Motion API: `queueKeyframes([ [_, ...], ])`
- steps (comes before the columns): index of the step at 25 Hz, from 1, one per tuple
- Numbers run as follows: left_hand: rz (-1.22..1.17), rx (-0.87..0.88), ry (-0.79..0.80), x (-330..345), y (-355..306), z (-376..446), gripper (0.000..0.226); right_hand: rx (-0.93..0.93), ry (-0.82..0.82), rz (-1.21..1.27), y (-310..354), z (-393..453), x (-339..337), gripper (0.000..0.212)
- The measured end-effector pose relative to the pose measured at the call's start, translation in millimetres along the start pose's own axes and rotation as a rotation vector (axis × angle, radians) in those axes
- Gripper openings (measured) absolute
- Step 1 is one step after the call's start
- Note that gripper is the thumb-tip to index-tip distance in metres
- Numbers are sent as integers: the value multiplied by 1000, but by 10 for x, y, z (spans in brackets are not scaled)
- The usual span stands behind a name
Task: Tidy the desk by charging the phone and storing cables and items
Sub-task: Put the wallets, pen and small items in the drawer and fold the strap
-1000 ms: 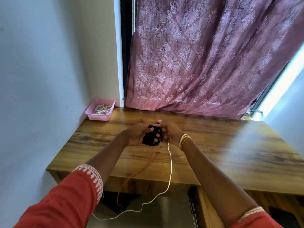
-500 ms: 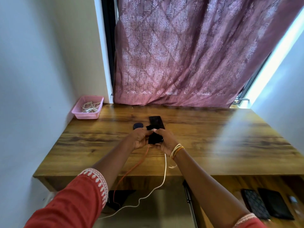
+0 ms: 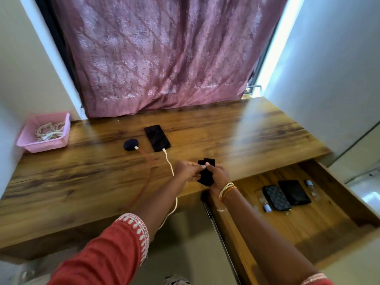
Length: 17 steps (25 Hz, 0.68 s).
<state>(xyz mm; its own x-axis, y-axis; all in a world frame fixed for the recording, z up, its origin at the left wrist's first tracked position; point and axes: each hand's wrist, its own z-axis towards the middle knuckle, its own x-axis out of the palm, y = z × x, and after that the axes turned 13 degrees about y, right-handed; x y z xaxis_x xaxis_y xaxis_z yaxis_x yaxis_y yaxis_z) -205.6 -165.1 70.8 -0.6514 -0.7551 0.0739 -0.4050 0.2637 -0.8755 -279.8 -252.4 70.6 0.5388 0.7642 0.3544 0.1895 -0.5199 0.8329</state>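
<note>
A black phone lies flat on the wooden desk with a white cable plugged into its near end. Left of it sits a round dark device with a red cable attached. Both cables run over the desk's front edge. My left hand and my right hand together hold a small black object above the desk's front edge, near the open drawer.
A pink basket with coiled pale cables stands at the desk's back left corner. The drawer at the right holds a patterned dark pouch, a black case and small white items. A pink curtain hangs behind the desk.
My hands have carried the black object right and nearer to me, away from the phone. The phone and round device now show with their cables, and the open drawer came into view.
</note>
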Motion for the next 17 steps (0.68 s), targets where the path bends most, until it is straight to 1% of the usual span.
queueKeyframes([
  [3, 44, -31, 74, 383, 227, 54, 20, 39, -150, -117, -51, 24, -537, 11],
  [6, 144, -52, 110, 687, 488, 94, 14, 135, -274, -152, -176, 54, -1091, 12],
  [8, 244, -87, 82, 818, 697, 117, 11, 197, -309, -217, -261, -61, -1257, 16],
  [11, 397, -101, 24, 887, 960, 126, 7, 246, -358, -371, -503, -122, -1441, 11],
  [13, 495, -82, 29, 903, 1082, 133, 9, 284, -428, -370, -623, -109, -1507, 9],
  [15, 552, -57, 26, 930, 1159, 125, 14, 339, -451, -337, -726, -36, -1544, 22],
  [16, 567, -47, 16, 950, 1187, 117, 16, 363, -438, -342, -770, -18, -1554, 32],
  [17, 571, -36, -1, 966, 1219, 125, 17, 364, -402, -363, -823, 20, -1579, 36],
])
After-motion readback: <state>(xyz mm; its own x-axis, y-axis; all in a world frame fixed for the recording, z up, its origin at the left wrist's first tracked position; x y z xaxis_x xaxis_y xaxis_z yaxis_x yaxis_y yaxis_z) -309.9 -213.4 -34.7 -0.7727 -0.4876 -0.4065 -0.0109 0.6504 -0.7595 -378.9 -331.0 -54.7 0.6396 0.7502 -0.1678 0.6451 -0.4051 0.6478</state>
